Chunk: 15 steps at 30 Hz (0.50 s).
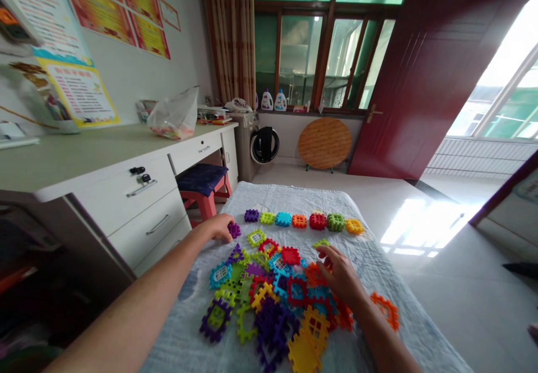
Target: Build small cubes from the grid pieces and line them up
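My left hand [219, 228] is closed at the left side of the cloth-covered surface, its fingertips pinching a purple interlocking block [234, 230]. Over the right side of a loose heap of toothed plastic pieces hovers my right hand [341, 272], fingers bent and apart, with nothing visible in it. Under and beside it lie orange pieces [314, 275]; a lime piece [321, 243] lies just past its fingertips. Beyond the heap, assembled blocks stand in a row, from a purple block [251, 215] through a red block [318, 220] to a yellow block [355, 226].
A pale blue cloth [294, 193] covers the work surface. On the left are a white desk [121, 193] with drawers and a stool [204, 185]. A washing machine [244, 137], a round folded tabletop [325, 143] and a red door [403, 81] stand farther back.
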Each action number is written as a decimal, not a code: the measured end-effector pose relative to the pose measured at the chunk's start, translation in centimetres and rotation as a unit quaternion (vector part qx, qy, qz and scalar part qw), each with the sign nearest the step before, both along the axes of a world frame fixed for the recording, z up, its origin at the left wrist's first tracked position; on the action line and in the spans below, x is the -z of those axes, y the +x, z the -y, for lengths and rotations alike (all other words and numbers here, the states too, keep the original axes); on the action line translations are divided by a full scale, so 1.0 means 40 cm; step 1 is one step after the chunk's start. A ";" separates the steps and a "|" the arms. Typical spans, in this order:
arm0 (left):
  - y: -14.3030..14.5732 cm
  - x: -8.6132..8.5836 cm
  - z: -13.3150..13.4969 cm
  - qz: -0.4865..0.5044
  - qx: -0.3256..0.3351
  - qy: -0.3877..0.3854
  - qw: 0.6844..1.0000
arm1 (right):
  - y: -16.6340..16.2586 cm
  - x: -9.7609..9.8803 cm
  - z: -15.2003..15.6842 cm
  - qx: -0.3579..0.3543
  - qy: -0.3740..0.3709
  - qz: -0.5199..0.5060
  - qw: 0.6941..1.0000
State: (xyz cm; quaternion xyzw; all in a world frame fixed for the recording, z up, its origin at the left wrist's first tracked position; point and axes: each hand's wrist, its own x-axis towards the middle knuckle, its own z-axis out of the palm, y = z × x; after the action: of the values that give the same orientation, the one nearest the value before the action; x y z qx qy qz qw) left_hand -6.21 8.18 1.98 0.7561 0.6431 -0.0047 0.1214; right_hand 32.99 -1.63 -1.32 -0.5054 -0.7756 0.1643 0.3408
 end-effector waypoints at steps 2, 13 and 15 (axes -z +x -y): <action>0.005 0.006 -0.001 0.002 -0.001 0.000 1.000 | 0.000 0.000 0.000 0.003 -0.005 0.002 1.000; -0.018 -0.005 -0.037 -0.026 -0.013 0.078 0.997 | -0.004 -0.008 0.004 0.006 -0.015 0.007 1.000; -0.022 -0.011 -0.062 -0.033 -0.010 0.090 0.995 | -0.003 -0.007 0.004 0.008 -0.019 0.007 1.000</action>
State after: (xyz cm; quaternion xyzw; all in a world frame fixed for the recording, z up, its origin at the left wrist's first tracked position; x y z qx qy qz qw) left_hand -7.10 10.66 2.44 0.7568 0.6522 0.0298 0.0320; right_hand 32.85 -1.77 -1.03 -0.5196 -0.7702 0.1731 0.3270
